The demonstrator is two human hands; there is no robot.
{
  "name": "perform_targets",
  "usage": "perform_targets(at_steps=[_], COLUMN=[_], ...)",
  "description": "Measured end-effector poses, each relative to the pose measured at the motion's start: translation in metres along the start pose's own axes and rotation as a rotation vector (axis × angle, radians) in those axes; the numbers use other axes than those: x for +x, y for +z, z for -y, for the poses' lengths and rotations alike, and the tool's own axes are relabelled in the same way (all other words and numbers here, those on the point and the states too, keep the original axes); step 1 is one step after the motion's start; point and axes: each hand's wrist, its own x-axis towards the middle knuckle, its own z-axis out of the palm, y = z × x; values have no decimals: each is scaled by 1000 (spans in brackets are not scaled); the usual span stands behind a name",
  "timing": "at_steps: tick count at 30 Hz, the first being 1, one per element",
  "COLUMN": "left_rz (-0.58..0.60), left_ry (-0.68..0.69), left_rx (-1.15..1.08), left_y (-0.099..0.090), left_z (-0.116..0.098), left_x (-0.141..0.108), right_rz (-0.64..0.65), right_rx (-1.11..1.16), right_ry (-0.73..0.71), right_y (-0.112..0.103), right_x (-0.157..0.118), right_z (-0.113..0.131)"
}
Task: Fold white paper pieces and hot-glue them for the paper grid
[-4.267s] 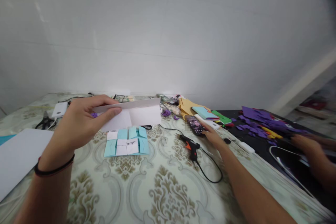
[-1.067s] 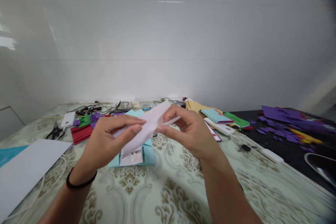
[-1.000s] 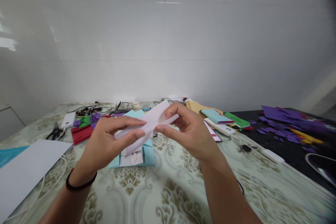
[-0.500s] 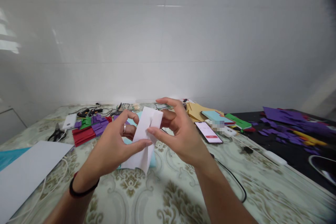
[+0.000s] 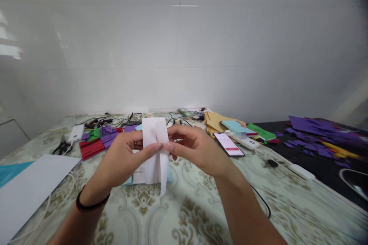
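Observation:
Between my two hands stands a folded piece of white paper [image 5: 151, 168], upright, with a folded flap down its right side. My left hand [image 5: 123, 157] grips its left part, thumb on the front face and fingers behind. On the right edge, my right hand [image 5: 195, 147] pinches the flap between thumb and fingers. Both thumbtips nearly meet at the paper's middle. Behind and below the paper, light blue paper [image 5: 169, 175] lies on the table, mostly hidden.
Red folded paper [image 5: 92, 148] and purple pieces [image 5: 108, 138] lie left, near black-handled pliers [image 5: 61, 146] and a large white sheet [image 5: 34, 187]. A phone [image 5: 228, 144], tan envelopes [image 5: 217, 120] and a green packet [image 5: 261, 133] lie right. Purple scraps [image 5: 310, 145] cover part of a black surface.
The white paper has turned from tilted to upright and moved slightly left. My right hand's raised fingers have come down and closed on the paper's right edge.

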Motion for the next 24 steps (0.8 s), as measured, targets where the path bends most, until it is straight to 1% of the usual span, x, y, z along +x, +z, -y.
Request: perform_targets(at_steps=[5, 10, 14, 18, 24], left_rz=[20, 61, 65, 63, 85], left_ry=[-15, 11, 44, 26, 12], left_rx=[-47, -95, -75, -82, -113], left_y=[-1, 1, 1, 1, -1], left_z=[0, -1, -3, -3, -1], left_x=[-1, -1, 0, -1, -1], right_rz=[0, -17, -53, -77, -96], right_rx=[115, 160, 146, 115, 87], right_ry=[70, 56, 28, -1, 21], right_y=[3, 5, 7, 10, 12], right_x=[3, 6, 8, 10, 10], right_z=[-1, -3, -5, -6, -8])
